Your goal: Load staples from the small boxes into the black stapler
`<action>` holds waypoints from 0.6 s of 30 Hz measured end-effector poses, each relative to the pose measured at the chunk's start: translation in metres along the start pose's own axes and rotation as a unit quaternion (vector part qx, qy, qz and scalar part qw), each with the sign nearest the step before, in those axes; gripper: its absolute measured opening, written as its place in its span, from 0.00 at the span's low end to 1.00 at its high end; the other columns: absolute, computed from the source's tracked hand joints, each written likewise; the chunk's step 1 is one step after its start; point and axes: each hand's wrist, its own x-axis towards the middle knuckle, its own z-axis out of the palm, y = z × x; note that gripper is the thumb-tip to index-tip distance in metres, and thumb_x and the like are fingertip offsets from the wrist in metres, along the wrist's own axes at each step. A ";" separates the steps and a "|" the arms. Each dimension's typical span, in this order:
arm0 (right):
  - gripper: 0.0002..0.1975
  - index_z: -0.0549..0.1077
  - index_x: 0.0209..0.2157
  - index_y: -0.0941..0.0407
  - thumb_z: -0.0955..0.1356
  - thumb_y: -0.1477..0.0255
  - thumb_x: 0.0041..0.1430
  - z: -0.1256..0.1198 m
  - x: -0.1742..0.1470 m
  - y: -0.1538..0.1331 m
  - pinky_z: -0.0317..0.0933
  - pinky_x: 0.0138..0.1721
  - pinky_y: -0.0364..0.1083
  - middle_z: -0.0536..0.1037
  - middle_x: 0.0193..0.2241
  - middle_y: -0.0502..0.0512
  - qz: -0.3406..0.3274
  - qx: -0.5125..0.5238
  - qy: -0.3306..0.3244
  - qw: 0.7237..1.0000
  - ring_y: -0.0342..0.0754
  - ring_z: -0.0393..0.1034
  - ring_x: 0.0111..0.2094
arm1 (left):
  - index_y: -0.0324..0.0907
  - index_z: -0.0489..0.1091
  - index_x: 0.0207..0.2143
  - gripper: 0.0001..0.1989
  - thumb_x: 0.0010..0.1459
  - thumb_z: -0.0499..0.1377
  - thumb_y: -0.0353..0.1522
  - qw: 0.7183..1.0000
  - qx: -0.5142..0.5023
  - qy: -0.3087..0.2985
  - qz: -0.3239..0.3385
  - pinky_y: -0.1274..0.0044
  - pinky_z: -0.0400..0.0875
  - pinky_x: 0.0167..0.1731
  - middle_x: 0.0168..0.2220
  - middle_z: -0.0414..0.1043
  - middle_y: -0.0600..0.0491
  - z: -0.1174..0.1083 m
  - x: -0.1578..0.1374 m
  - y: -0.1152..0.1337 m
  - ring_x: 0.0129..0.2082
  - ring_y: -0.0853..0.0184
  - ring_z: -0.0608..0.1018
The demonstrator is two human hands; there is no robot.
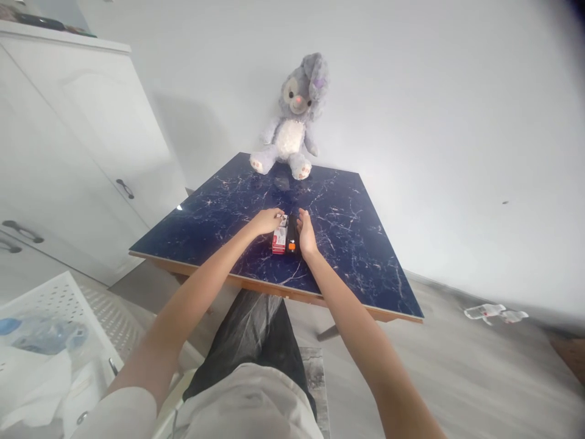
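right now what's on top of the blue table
On the table: a grey plush toy and, between left hand and right hand, a red-and-white box beside a black item with an orange part. The surface beneath them is covered.

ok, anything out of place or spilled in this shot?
Two clear plastic bottles lie on the floor near the wall at right, as if dropped or discarded. On the table, the red-and-white box and black item sit side by side between left hand and right hand; no spill visible.
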 end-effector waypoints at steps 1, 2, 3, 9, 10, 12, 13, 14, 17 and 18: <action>0.39 0.54 0.67 0.50 0.46 0.44 0.65 0.001 0.000 -0.001 0.54 0.64 0.52 0.62 0.65 0.55 0.004 0.015 0.006 1.000 0.49 0.57 0.65 | 0.42 0.73 0.53 0.18 0.61 0.55 0.34 1.000 0.000 -0.004 0.002 0.68 0.64 0.57 0.55 0.74 0.46 -0.002 -0.001 0.001 0.56 0.54 0.75; 0.38 0.55 0.67 0.50 0.47 0.44 0.65 0.003 -0.001 -0.002 0.54 0.64 0.52 0.62 0.65 0.55 0.007 0.031 0.010 0.999 0.49 0.58 0.65 | 0.42 0.74 0.52 0.18 0.62 0.54 0.34 1.000 0.000 -0.007 0.003 0.68 0.66 0.56 0.55 0.75 0.46 -0.003 -0.002 0.001 0.55 0.54 0.76; 0.38 0.56 0.66 0.50 0.48 0.44 0.65 0.004 -0.001 -0.004 0.54 0.64 0.52 0.63 0.65 0.54 0.011 0.045 0.011 0.999 0.48 0.58 0.65 | 0.42 0.74 0.51 0.18 0.63 0.53 0.35 1.000 -0.001 -0.010 0.005 0.67 0.66 0.55 0.54 0.75 0.46 -0.004 -0.005 0.002 0.54 0.54 0.76; 0.37 0.56 0.67 0.50 0.48 0.45 0.66 0.006 -0.006 -0.010 0.56 0.63 0.51 0.64 0.65 0.52 0.004 0.054 -0.003 0.999 0.49 0.59 0.64 | 0.45 0.68 0.59 0.24 0.65 0.50 0.43 0.999 -0.026 -0.011 -0.017 0.67 0.60 0.61 0.61 0.68 0.48 -0.005 -0.020 0.008 0.62 0.54 0.69; 0.37 0.57 0.67 0.50 0.49 0.45 0.66 0.005 -0.007 -0.010 0.56 0.63 0.51 0.64 0.64 0.52 -0.003 0.046 -0.003 0.999 0.50 0.59 0.64 | 0.44 0.65 0.62 0.27 0.65 0.49 0.46 0.999 -0.033 -0.005 -0.028 0.66 0.57 0.62 0.64 0.65 0.48 -0.006 -0.022 0.009 0.65 0.53 0.66; 0.36 0.57 0.66 0.49 0.49 0.45 0.66 0.005 -0.010 -0.012 0.56 0.64 0.52 0.66 0.63 0.51 -0.015 0.032 -0.002 0.999 0.50 0.59 0.64 | 0.44 0.57 0.67 0.34 0.65 0.46 0.51 0.998 -0.044 0.003 -0.055 0.64 0.54 0.64 0.67 0.58 0.46 -0.010 -0.028 0.012 0.67 0.51 0.61; 0.36 0.57 0.66 0.49 0.49 0.45 0.66 0.005 -0.012 -0.013 0.56 0.64 0.52 0.67 0.62 0.51 -0.018 0.028 0.000 0.999 0.51 0.59 0.64 | 0.44 0.54 0.69 0.36 0.65 0.45 0.53 0.997 -0.050 0.002 -0.065 0.63 0.53 0.64 0.67 0.57 0.45 -0.012 -0.033 0.012 0.67 0.50 0.60; 0.35 0.57 0.66 0.49 0.50 0.46 0.66 0.004 -0.014 -0.014 0.56 0.64 0.53 0.68 0.61 0.52 -0.019 0.025 0.005 1.000 0.51 0.59 0.64 | 0.45 0.50 0.70 0.38 0.64 0.45 0.54 0.996 -0.055 -0.005 -0.067 0.62 0.54 0.63 0.67 0.57 0.45 -0.015 -0.038 0.012 0.67 0.49 0.60; 0.35 0.61 0.64 0.50 0.50 0.46 0.67 0.001 -0.023 -0.018 0.56 0.63 0.54 0.71 0.59 0.54 -0.006 0.003 0.020 1.000 0.53 0.61 0.63 | 0.47 0.39 0.72 0.48 0.58 0.55 0.54 0.997 -0.053 -0.047 -0.010 0.60 0.56 0.62 0.67 0.58 0.42 -0.017 -0.061 0.009 0.68 0.48 0.59; 0.34 0.64 0.62 0.50 0.50 0.47 0.67 -0.002 -0.028 -0.020 0.56 0.63 0.54 0.72 0.58 0.54 0.001 -0.010 0.025 1.000 0.54 0.63 0.62 | 0.46 0.37 0.72 0.54 0.53 0.61 0.53 0.997 -0.045 -0.057 0.024 0.60 0.57 0.61 0.68 0.55 0.40 -0.016 -0.069 0.007 0.68 0.47 0.57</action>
